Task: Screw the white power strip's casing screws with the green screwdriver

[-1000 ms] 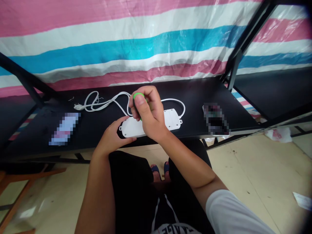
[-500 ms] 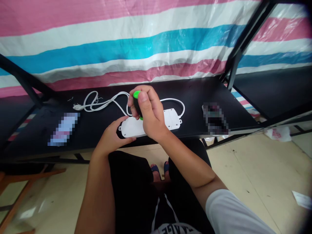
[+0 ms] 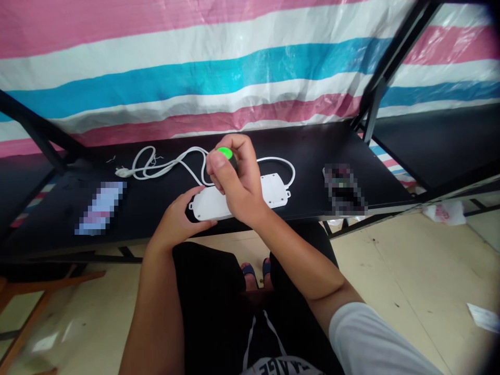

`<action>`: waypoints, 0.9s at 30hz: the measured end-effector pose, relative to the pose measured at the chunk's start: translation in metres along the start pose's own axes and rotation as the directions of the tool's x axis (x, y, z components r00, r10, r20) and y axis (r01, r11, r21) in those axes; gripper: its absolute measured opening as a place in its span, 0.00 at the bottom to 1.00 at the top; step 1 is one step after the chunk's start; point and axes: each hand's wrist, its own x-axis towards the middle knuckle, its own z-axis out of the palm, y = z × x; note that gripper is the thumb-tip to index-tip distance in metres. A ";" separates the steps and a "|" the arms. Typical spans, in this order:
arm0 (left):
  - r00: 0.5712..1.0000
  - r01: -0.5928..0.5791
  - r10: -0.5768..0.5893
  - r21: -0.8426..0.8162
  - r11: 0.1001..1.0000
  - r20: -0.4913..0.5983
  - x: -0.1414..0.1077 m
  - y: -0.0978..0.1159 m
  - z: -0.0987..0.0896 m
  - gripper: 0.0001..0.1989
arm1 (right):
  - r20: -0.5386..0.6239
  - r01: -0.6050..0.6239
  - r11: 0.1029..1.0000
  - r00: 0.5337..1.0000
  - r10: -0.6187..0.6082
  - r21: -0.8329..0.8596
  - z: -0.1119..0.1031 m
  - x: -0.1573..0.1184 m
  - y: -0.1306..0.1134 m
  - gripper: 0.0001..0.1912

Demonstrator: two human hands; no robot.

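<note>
A white power strip (image 3: 275, 191) lies underside up near the front edge of the black table, with small screw holes showing. My left hand (image 3: 177, 216) grips its left end, thumb along the near side and fingers at the far side. Over the middle of the strip, my right hand (image 3: 240, 179) is wrapped around a screwdriver (image 3: 225, 152) with a green and black handle, held upright. Its shaft and tip are hidden beneath the hand. The strip's white cord (image 3: 172, 164) runs behind my hands and coils to the left, ending in a plug (image 3: 123, 172).
A blurred phone-like object (image 3: 102, 207) lies on the table (image 3: 304, 151) at left, and another blurred dark object (image 3: 345, 190) at right. A striped plastic sheet (image 3: 195, 73) hangs behind. Black metal frame bars (image 3: 377, 104) rise at both sides.
My right hand has turned around the screwdriver handle, the thumb now lying across it and the green top shifted slightly right. The left hand and power strip stay nearly in place.
</note>
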 end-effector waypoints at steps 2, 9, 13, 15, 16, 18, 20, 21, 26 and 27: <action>1.000 -0.003 0.003 0.000 1.000 0.000 0.000 -0.001 0.000 0.51 | -0.031 0.066 0.996 0.997 -0.064 0.059 0.000 0.000 -0.002 0.23; 1.000 0.002 -0.002 -0.024 1.000 -0.001 0.000 -0.002 0.000 0.52 | 0.025 0.110 0.949 0.992 -0.123 0.294 0.001 0.002 0.000 0.18; 1.000 0.007 -0.007 -0.022 1.000 0.003 -0.001 0.002 -0.001 0.50 | 0.001 0.151 0.947 0.987 -0.158 0.283 0.004 0.004 0.003 0.22; 1.000 0.007 -0.007 -0.016 1.000 0.001 0.000 0.004 -0.001 0.50 | 0.047 0.139 0.952 0.986 -0.158 0.272 0.004 0.006 0.003 0.21; 1.000 0.007 -0.007 -0.013 1.000 0.000 0.000 0.004 -0.001 0.50 | 0.091 0.120 0.951 0.984 -0.151 0.285 0.003 0.008 0.003 0.19; 1.000 0.003 -0.003 -0.008 1.000 -0.003 0.001 0.002 0.000 0.51 | 0.175 0.057 0.947 0.978 -0.118 0.317 0.000 0.011 0.002 0.17; 1.000 -0.008 0.008 -0.011 1.000 -0.011 0.001 -0.001 0.001 0.52 | 0.236 0.000 0.940 0.968 -0.085 0.342 -0.003 0.014 0.001 0.18; 1.000 -0.016 0.016 -0.016 1.000 -0.012 0.002 -0.002 0.002 0.53 | 0.252 -0.022 0.936 0.965 -0.072 0.350 -0.005 0.015 0.001 0.20; 1.000 -0.026 0.026 -0.019 0.999 0.000 0.001 -0.003 0.001 0.52 | 0.159 -0.063 0.946 0.987 0.012 0.319 -0.006 0.019 0.002 0.26; 1.000 -0.023 0.023 -0.017 1.000 0.000 0.001 -0.002 0.001 0.52 | 0.128 -0.070 0.957 0.991 0.035 0.280 -0.006 0.019 0.003 0.26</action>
